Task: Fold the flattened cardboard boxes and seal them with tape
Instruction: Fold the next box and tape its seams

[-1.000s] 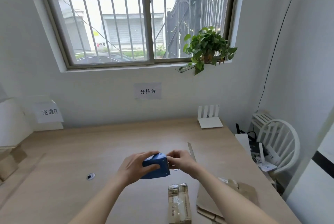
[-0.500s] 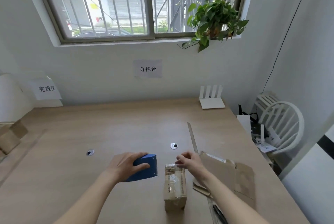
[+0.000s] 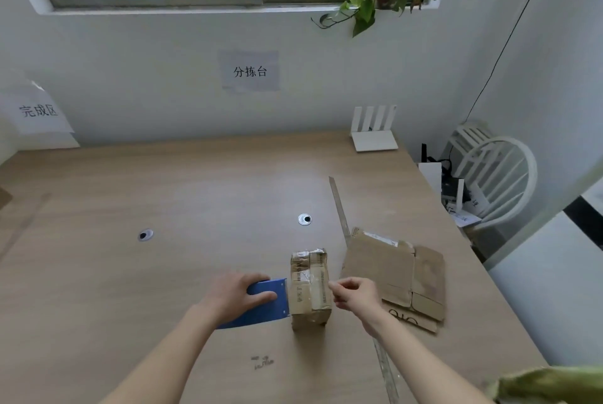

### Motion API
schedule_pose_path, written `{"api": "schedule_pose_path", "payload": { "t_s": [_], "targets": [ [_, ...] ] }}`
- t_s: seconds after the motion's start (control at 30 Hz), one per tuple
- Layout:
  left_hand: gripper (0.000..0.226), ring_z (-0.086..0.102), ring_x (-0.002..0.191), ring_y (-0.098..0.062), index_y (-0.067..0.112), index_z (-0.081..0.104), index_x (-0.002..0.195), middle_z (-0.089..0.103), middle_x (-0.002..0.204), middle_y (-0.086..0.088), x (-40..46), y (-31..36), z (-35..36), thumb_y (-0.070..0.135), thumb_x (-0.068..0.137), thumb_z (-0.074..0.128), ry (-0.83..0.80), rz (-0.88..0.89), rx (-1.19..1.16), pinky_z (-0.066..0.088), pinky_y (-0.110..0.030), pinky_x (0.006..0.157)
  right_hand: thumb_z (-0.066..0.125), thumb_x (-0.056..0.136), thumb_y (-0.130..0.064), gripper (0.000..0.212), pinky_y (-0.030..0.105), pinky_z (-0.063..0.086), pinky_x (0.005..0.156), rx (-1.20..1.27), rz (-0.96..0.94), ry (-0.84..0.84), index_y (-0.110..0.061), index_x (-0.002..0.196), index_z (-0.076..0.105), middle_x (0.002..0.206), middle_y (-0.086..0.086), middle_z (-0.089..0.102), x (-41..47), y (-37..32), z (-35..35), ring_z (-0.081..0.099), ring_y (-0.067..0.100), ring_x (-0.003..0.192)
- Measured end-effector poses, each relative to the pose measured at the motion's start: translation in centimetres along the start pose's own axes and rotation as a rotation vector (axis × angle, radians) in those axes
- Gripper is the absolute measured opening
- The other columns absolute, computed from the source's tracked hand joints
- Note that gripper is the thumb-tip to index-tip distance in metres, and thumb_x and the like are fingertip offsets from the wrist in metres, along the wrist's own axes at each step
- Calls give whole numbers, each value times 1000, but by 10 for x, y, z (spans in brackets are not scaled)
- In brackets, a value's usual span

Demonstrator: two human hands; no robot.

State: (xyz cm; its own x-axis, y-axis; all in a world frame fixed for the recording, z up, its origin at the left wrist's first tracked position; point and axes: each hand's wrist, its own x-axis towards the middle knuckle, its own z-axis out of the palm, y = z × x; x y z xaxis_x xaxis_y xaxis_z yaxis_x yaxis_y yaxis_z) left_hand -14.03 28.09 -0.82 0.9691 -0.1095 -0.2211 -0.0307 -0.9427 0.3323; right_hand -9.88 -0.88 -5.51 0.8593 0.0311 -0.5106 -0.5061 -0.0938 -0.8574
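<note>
One small brown cardboard box [image 3: 310, 286], already folded into shape and carrying shiny strips of clear tape on its top, is standing on the light wooden table [image 3: 195, 195] directly in front of the person. The left hand [image 3: 233, 297] is gripping the blue plastic tape dispenser [image 3: 261, 302], fingers curled over its top, and the dispenser's front edge is lying just beside the box's left face. The right hand [image 3: 354, 294] is reaching to the box's right side with thumb and forefinger pinched together at the box's upper right edge. A loose tape end between them is likely, but the film is too thin to confirm.

Judged from this layout, sealing of the first box is under way and near its end: the flaps are closed and tape is crossing the top, while the strip between dispenser and box has yet to be laid down and cut.

Remaining work: a stack of flattened brown cardboard blanks [image 3: 396, 276] is lying just right of the box, unfolded and untaped. A long metal ruler [image 3: 339, 208] is lying across the table, passing under that stack.
</note>
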Motion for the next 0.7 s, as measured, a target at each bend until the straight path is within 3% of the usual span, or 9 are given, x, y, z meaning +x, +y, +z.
{"api": "schedule_pose_path", "payload": {
  "t_s": [0.2,0.47,0.7],
  "targets": [
    [42,60,88,-3,43,63,121,68,103,21,-1,0,36,67,88,51,-69,-16,-53,49,-25,77,85,81,-13,13,32,60,67,-118,36,110,-4,76,78,65,11,72,2,30,-2,63,17,57],
    [47,62,89,-7,44,60,123,69,108,16,9,-1,55,71,87,46,-95,-27,5,49,-29,76,83,83,-24,14,38,64,75,-225,65,175,-13,76,78,67,6,75,12,57,-2,71,16,60],
    [46,62,88,-8,43,61,123,69,106,15,15,-1,63,70,89,46,-106,-33,12,47,-28,73,82,85,-17,13,42,64,74,-213,78,220,-9,77,76,64,8,74,18,65,2,68,16,57]
  ]
}}
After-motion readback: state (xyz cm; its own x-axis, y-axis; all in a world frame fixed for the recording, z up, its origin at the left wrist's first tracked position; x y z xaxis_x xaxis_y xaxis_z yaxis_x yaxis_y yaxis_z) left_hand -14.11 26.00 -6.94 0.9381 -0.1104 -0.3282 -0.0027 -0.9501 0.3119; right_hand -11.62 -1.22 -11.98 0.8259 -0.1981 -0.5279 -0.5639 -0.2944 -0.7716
